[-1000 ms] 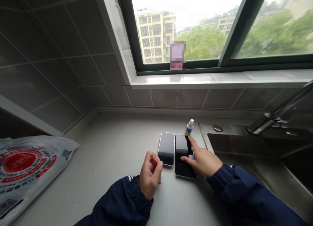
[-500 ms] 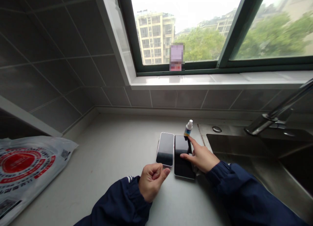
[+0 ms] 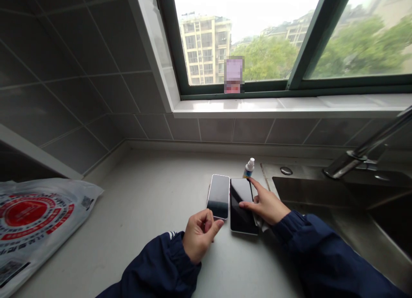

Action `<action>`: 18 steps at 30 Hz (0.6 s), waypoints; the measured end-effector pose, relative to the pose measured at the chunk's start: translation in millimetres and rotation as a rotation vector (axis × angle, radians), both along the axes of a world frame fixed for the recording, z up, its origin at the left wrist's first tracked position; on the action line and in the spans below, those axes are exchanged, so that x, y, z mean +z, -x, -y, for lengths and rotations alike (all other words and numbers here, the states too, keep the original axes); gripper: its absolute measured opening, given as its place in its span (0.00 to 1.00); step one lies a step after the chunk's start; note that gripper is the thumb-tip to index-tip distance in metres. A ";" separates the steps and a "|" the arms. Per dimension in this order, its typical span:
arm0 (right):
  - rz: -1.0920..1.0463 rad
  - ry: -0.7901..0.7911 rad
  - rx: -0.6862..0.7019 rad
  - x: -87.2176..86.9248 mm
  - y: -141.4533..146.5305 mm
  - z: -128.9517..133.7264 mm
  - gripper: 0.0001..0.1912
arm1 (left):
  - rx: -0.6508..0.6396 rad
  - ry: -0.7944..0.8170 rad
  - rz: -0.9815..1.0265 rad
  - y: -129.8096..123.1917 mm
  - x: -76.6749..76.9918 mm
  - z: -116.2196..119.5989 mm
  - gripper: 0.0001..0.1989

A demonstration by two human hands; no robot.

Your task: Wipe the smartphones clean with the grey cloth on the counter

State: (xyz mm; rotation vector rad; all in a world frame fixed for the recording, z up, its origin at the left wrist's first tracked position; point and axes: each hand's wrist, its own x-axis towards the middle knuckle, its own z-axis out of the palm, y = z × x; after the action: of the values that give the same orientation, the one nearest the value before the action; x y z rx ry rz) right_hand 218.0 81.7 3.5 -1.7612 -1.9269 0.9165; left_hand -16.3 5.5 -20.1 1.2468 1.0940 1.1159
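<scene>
In the head view, the tablet [image 3: 243,220] lies flat on the worktop [image 3: 154,190], just to the left of the right hand [image 3: 269,205], which is the nearer of the two. Its long axis runs away from the person, tipped slightly so that the far end sits a little left of the near end. The thumb rests on the glass around mid-length, while the index finger reaches along the right side to the far corner, close to the base of the bottle [image 3: 249,168]. The other fingers are mostly hidden, so whether this grip is clamped on the tablet or only resting there cannot be told. A pale, crumpled cloth [image 3: 264,226] shows below the palm, at the tablet's right edge.

The phone [image 3: 219,196] lies parallel, just left of the tablet: dark glossy glass, rounded corners, thin light rim. The left hand [image 3: 198,237] is at its near end, its grip curled closed, with no item visible in it.

The tablet is a smooth black slab, its glass mirroring a paler patch at the far end. The bottle stands upright, small and white, with a narrow cap and coloured label. Right of it is the brushed-steel sink [image 3: 337,216]; far left, a translucent plastic bag [image 3: 28,212] printed in red and black.
</scene>
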 end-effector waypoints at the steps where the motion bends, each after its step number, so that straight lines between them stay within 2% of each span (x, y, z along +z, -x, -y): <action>1: -0.018 -0.002 0.001 1.3 -0.8 -0.6 0.50 | 0.002 -0.016 -0.026 0.5 1.2 0.3 0.19; 4: -0.074 -0.008 0.004 5.0 -2.6 -1.6 0.51 | 0.005 -0.044 -0.051 -0.1 7.0 2.8 0.11; 6: -0.114 -0.011 0.015 7.2 -3.2 -1.1 0.50 | 0.012 -0.037 0.011 -1.6 11.0 4.1 0.08; 12: -0.200 -0.028 0.071 10.3 -2.3 1.7 0.44 | 0.010 0.032 0.113 -3.9 10.0 4.8 0.07; 14: -0.217 -0.029 0.090 9.0 -1.8 1.4 0.39 | 0.007 0.051 0.127 -3.0 5.7 6.4 0.08; 18: -0.228 -0.045 0.116 6.2 -0.1 -0.5 0.21 | -0.027 0.078 0.153 -0.2 -0.9 9.3 0.09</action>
State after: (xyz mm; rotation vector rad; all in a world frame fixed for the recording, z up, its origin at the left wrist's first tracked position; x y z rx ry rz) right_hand 218.1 82.3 9.7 -1.4628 -1.9003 1.0562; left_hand -16.1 -3.8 -21.0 1.0933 0.9931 1.1187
